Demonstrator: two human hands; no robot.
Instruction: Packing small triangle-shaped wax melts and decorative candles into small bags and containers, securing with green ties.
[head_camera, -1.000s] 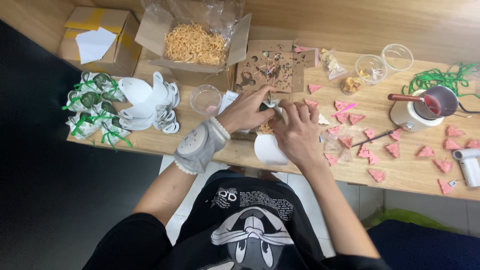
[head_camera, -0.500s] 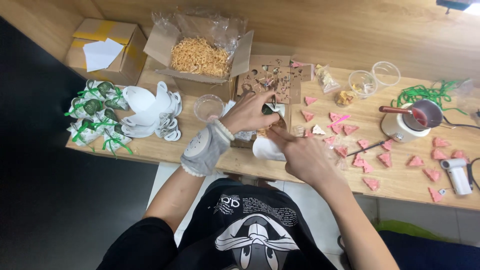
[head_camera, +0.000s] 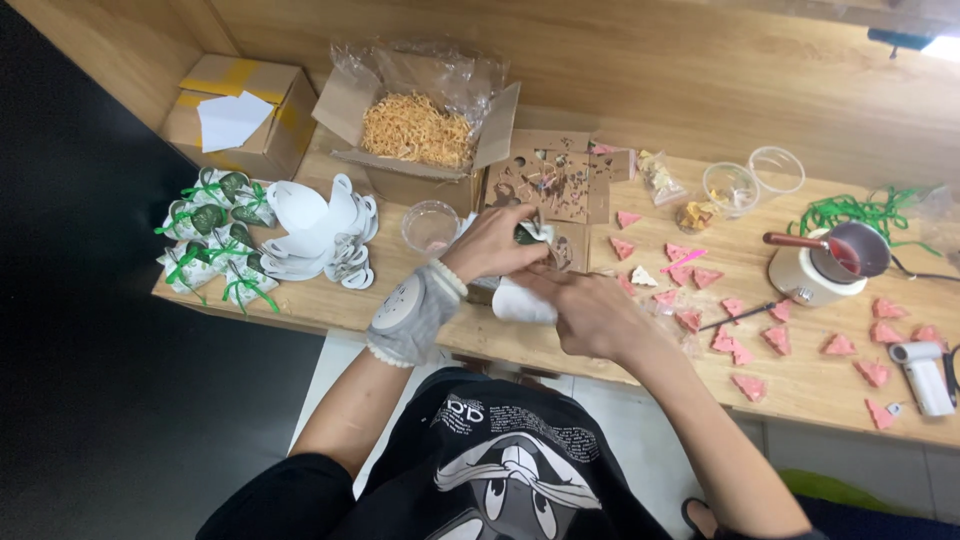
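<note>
My left hand (head_camera: 497, 245), with a grey wrist wrap and a bead bracelet, pinches the top of a small white paper box (head_camera: 520, 300) at the table's front edge. Just right of it, my right hand (head_camera: 590, 312) closes around the side of that same box. A bit of green shows between the fingers of my left hand. Behind the hands lies a brown die-cut card sheet (head_camera: 553, 182).
Pink wax triangles (head_camera: 745, 350) lie scattered to the right, near a white melting pot (head_camera: 820, 265), green ribbon (head_camera: 850, 212) and a white glue gun (head_camera: 925, 375). A box of straw filler (head_camera: 415, 130), flat white box blanks (head_camera: 315, 232) and finished ribboned boxes (head_camera: 210, 240) stand left.
The camera view has shifted a little. My right hand has slid down and to the right along the white box. My left hand stays pinched at its top.
</note>
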